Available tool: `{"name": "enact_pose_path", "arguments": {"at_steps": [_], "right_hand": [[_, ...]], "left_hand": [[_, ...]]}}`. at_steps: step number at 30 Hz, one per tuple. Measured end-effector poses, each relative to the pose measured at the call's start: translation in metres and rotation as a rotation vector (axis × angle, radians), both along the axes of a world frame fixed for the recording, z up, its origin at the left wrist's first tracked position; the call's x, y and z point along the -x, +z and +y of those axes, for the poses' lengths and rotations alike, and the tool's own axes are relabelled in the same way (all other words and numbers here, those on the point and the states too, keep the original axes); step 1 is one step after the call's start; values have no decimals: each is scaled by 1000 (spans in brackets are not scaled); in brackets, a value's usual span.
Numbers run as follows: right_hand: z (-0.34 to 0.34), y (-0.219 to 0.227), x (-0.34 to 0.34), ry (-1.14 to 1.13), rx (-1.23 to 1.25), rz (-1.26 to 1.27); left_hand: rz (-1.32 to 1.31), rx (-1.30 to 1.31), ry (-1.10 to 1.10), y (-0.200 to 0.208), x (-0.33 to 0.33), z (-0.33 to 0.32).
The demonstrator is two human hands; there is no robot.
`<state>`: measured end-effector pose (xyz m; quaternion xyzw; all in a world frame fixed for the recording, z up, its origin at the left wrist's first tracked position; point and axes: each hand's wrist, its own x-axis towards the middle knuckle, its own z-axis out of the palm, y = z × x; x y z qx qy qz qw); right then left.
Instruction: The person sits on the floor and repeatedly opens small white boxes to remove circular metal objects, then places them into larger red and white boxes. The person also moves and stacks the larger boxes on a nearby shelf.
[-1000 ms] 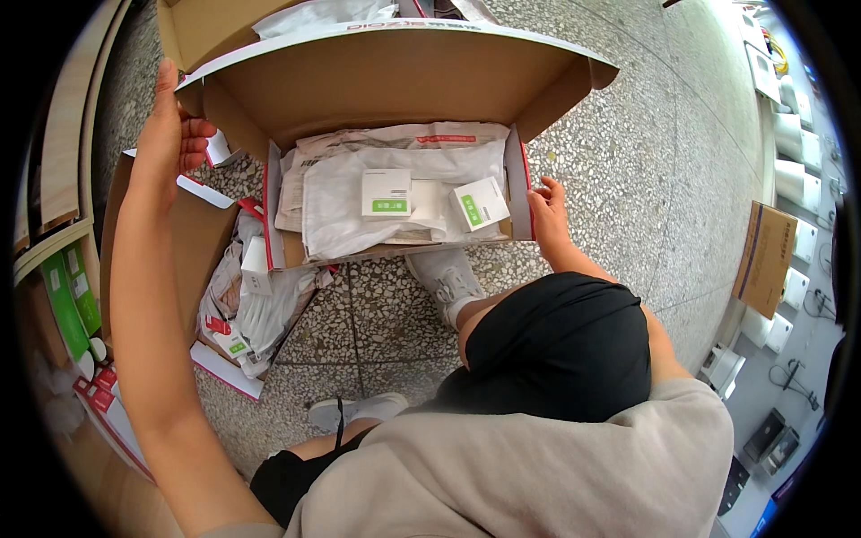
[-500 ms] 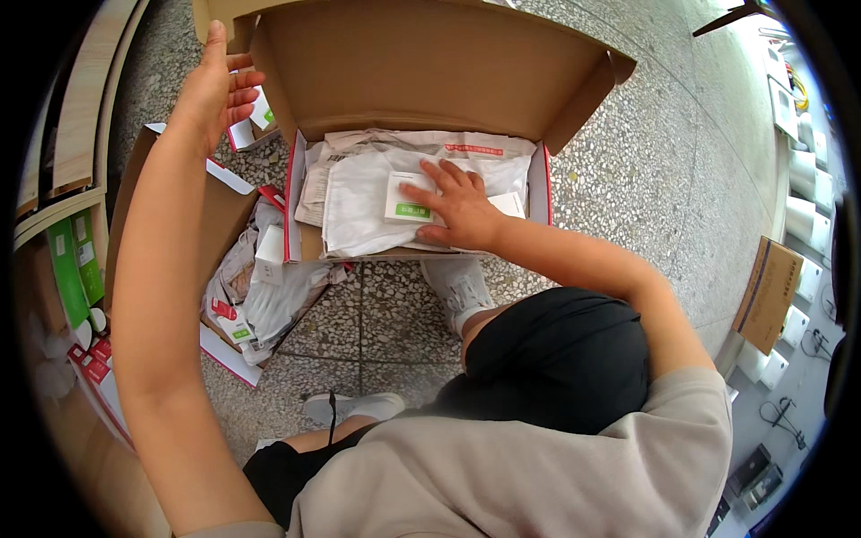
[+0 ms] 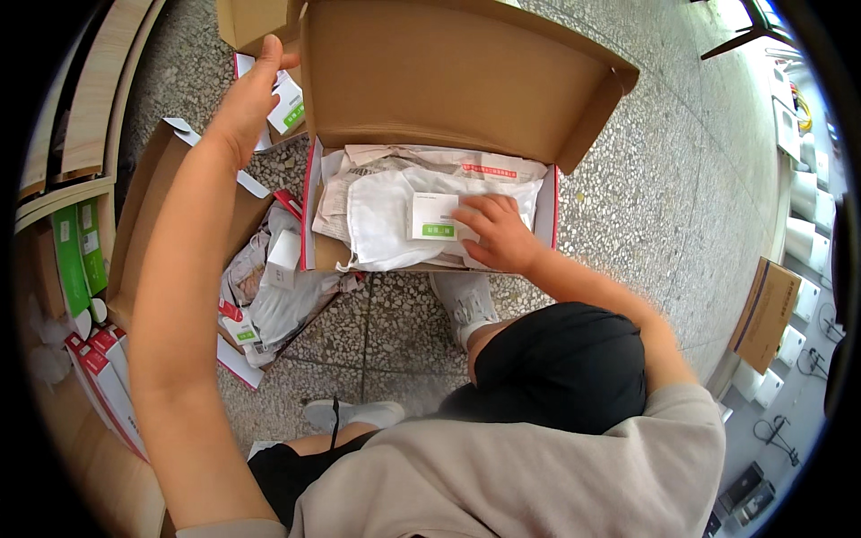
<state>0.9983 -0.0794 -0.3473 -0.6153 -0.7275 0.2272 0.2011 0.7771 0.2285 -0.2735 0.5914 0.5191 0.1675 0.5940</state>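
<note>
A cardboard box (image 3: 308,206) with red-edged white sides stands in front of me, its brown lid (image 3: 448,81) raised. Inside lie a white cloth bag (image 3: 381,215), crumpled printed wrapping (image 3: 395,160) and a small white carton (image 3: 432,217) with a green label. My right hand (image 3: 498,231) rests over the right end of this carton with its fingers spread, touching it and the bag. Beside the lid's left edge, my left hand (image 3: 247,103) is raised, thumb up and fingers apart; some fingers are hard to make out. It holds nothing that I can see.
A second open box (image 3: 161,215) at left holds a small white carton (image 3: 283,255) and plastic wrapping (image 3: 291,305). Another open box (image 3: 247,22) stands behind. Wooden shelving (image 3: 85,134) borders the left; a brown carton (image 3: 767,314) and white devices line the right.
My left hand has shifted right, nearer the lid's edge. My right hand has slid right, uncovering more of the small carton. The whole view has moved slightly.
</note>
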Motion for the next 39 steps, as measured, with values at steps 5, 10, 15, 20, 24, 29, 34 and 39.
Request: {"name": "enact_pose_path", "arguments": {"at_steps": [5,10,15,20,24,29,34,39], "right_hand": [[-63,-1,-22,-480,-66,78],[-102,-2,-73,-1428,237,881],[-79,44,-96,-1239,395,1449],[-71,44,-85,-1171,599,1525],[-89,31,-81,-1030,652,1542],[-125,11,-52,-1256,768,1028],[-155,14,-22,-1498,849,1303],[-156,18,-18,-1445,821,1373]], "left_hand": [[-288,92,90,-18,11,-12],[-458,209,208,-14,31,-42],[-492,391,97,6,67,-73],[-336,474,33,-1,93,-104],[-73,390,-130,-7,106,-138],[107,229,-164,-48,137,-185],[85,320,55,-58,142,-201],[359,400,-39,-47,141,-197]]}}
